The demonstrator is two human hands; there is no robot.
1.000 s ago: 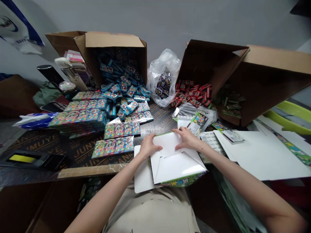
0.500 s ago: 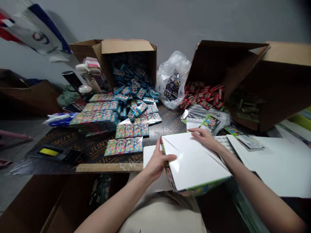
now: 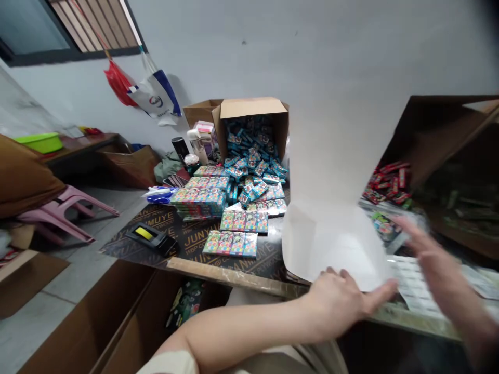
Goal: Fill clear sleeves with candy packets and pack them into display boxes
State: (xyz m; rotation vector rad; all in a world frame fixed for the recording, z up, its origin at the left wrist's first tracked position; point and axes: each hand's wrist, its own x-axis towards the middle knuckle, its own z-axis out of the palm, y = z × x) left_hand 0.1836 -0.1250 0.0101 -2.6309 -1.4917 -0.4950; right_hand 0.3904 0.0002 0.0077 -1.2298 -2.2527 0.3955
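Note:
A large white card carton (image 3: 335,234) stands nearly upright, tall and blurred, with its lower edge near the table's front. My left hand (image 3: 339,298) grips that lower edge, fingers against the white face and thumb stretched to the right. My right hand (image 3: 436,259), blurred and with fingers apart, is just right of the card and holds nothing. Behind the card, a carton of red packets (image 3: 385,189) is partly hidden. Stacks of colourful boxed packs (image 3: 239,222) lie left of it, beneath a spill of blue packets (image 3: 253,150).
The dark printed plywood tabletop (image 3: 195,244) has a wooden strip (image 3: 230,275) along its front edge. A black device with a yellow label (image 3: 146,234) lies at its left. A pink plastic chair (image 3: 66,213) stands on the floor further left, and an open cardboard box (image 3: 125,306) sits below.
The white card has swung up from lying flat to nearly upright. My right hand has left it and moved right. The view has turned up and to the left.

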